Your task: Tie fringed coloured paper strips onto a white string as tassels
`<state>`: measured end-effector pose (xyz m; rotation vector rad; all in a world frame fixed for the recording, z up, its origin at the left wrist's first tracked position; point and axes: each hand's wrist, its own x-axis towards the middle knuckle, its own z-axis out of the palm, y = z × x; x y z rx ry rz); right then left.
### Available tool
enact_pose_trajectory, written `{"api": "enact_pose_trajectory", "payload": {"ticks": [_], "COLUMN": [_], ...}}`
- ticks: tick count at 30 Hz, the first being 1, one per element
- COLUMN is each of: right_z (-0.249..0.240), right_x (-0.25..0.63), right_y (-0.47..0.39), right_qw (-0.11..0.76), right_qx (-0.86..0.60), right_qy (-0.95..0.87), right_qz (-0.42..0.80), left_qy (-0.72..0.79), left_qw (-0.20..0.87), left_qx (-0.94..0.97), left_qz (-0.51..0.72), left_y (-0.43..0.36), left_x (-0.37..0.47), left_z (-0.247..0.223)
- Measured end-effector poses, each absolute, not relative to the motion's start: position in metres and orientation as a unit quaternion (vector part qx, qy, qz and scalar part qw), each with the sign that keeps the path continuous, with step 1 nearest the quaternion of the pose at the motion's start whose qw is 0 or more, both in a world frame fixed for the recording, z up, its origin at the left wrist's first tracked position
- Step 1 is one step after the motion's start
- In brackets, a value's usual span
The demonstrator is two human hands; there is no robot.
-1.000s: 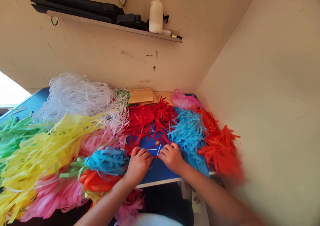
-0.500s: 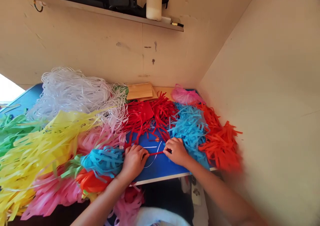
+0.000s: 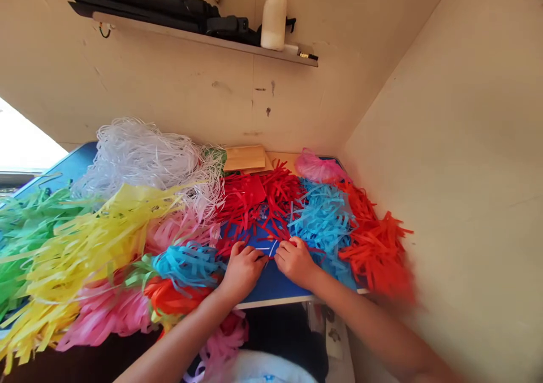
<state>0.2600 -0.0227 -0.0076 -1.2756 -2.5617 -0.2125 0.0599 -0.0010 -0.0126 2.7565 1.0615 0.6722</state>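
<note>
At the frame's lower centre, the left hand [image 3: 242, 269] and right hand [image 3: 296, 260] meet on the blue counter [image 3: 275, 284], fingers curled around a thin white paper strip [image 3: 271, 249]; the grip itself is too small to make out. Red strips [image 3: 258, 199] lie just above, light-blue strips [image 3: 324, 219] at right. A white bottle [image 3: 274, 15] stands on the shelf [image 3: 203, 35], contents hidden.

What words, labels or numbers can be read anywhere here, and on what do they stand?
None can be read.
White bottle on the shelf: no legible label.
Tan envelopes at the back of the blue table: no writing shows.
Paper strips by the left hand and right hand: plain coloured, unprinted.
</note>
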Motion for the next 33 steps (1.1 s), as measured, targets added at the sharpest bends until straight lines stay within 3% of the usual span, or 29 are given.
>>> {"api": "enact_pose_trajectory", "payload": {"ticks": [4,6,11,14,16,20,26,30,33], "right_z": [0.029,0.062,0.119,0.111,0.096,0.067,0.047,0.046,0.044], "right_x": [0.252,0.249,0.238,0.228,0.220,0.200,0.167,0.159,0.168], "right_y": [-0.032,-0.046,-0.061,-0.057,-0.060,-0.076,-0.092,-0.088,-0.058], "right_qw": [0.187,0.232,0.295,0.321,0.347,0.446,0.564,0.543,0.454], "right_qx": [-0.481,-0.495,-0.438,-0.380,-0.367,-0.387,-0.450,-0.474,-0.524], "right_qy": [-0.855,-0.837,-0.752,-0.594,-0.493,-0.392,-0.325,-0.357,-0.490], "right_qz": [-0.042,0.031,0.395,0.632,0.709,0.705,0.612,0.595,0.529], "left_qy": [0.346,0.326,0.233,0.218,0.217,0.253,0.389,0.405,0.442], "left_qw": [0.026,0.020,0.033,0.033,0.037,0.081,0.258,0.356,0.428], "left_qx": [0.899,0.891,0.902,0.896,0.890,0.863,0.757,0.706,0.631], "left_qz": [0.266,0.314,0.363,0.386,0.400,0.430,0.458,0.460,0.472], "left_y": [-0.004,-0.010,-0.033,-0.043,-0.048,-0.054,-0.064,-0.065,-0.061], "left_x": [0.051,0.041,0.022,0.018,0.016,0.014,0.021,0.016,0.007], "left_z": [0.016,0.044,0.103,0.110,0.107,0.093,0.078,0.072,0.070]}}
